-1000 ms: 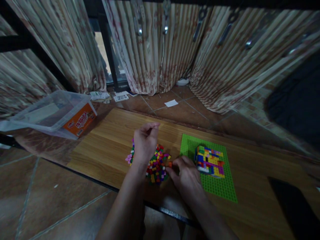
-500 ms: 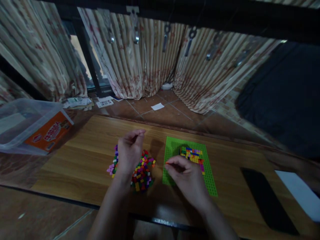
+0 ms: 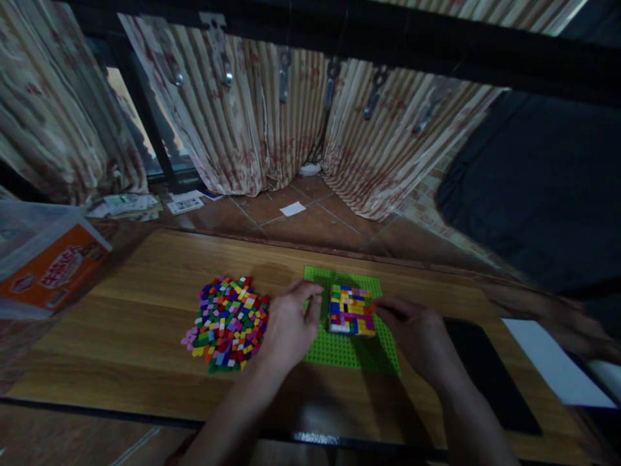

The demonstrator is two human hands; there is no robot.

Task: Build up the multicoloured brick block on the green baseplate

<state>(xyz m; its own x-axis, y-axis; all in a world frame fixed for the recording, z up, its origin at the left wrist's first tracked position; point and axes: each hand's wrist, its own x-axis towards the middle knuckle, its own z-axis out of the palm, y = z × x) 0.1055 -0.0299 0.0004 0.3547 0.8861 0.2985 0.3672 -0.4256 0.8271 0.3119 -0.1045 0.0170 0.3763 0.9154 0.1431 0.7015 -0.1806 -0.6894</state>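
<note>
A block of many-coloured toy bricks [image 3: 350, 314] stands on a green studded baseplate [image 3: 323, 355]. My right hand [image 3: 420, 336] pinches at the block's right edge, with a small orange-red brick partly showing at its fingertips. Just left of the block, my left hand [image 3: 291, 323] hovers over the baseplate's left side. Its fingers are curved, the thumb stands a little apart from them, and no brick shows between. A pile of loose small bricks [image 3: 233, 323] lies on the wooden table, left of my left hand.
On the table [image 3: 145, 310], a black flat slab [image 3: 490, 372] lies right of my right hand, with a white sheet [image 3: 557, 362] beyond it. A clear plastic bin [image 3: 39, 223] with an orange label stands at the left. Striped curtains [image 3: 272, 123] hang behind.
My right hand has moved from the baseplate's left side to the block's right edge. My left hand has gone from above the loose pile to beside the block. The view has shifted right.
</note>
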